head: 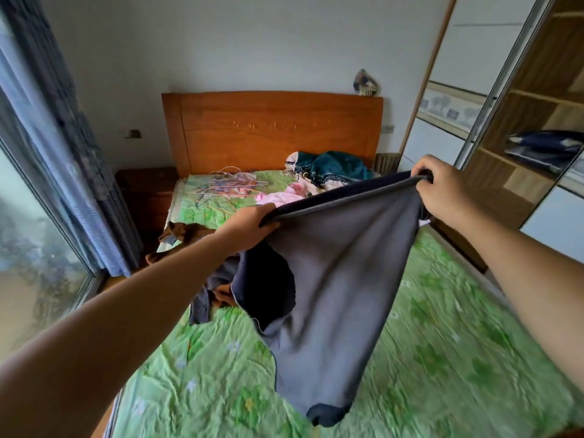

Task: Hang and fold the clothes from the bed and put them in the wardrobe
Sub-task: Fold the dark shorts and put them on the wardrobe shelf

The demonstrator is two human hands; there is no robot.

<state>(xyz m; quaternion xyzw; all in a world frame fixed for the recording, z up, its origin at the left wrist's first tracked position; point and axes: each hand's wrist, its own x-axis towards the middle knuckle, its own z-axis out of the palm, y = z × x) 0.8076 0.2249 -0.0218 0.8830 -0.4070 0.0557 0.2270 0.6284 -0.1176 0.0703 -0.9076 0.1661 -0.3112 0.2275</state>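
Observation:
A grey garment with dark navy trim (328, 279) hangs in the air over the bed (442, 358). My left hand (252, 224) grips its top edge on the left and my right hand (442, 188) grips the top edge on the right, stretching it between them. Its lower end dangles just above the green sheet. Behind it lie a brown and grey heap of clothes (189, 238), a pink garment (284, 196) and a teal patterned garment (328, 167). Several wire hangers (234, 183) lie near the headboard. The wardrobe (531, 121) stands open at the right.
A wooden headboard (271, 128) stands against the far wall, with a nightstand (145, 191) to its left. A window with blue curtains (72, 153) runs along the left. Folded dark clothes (543, 150) lie on a wardrobe shelf beside its sliding door (493, 90).

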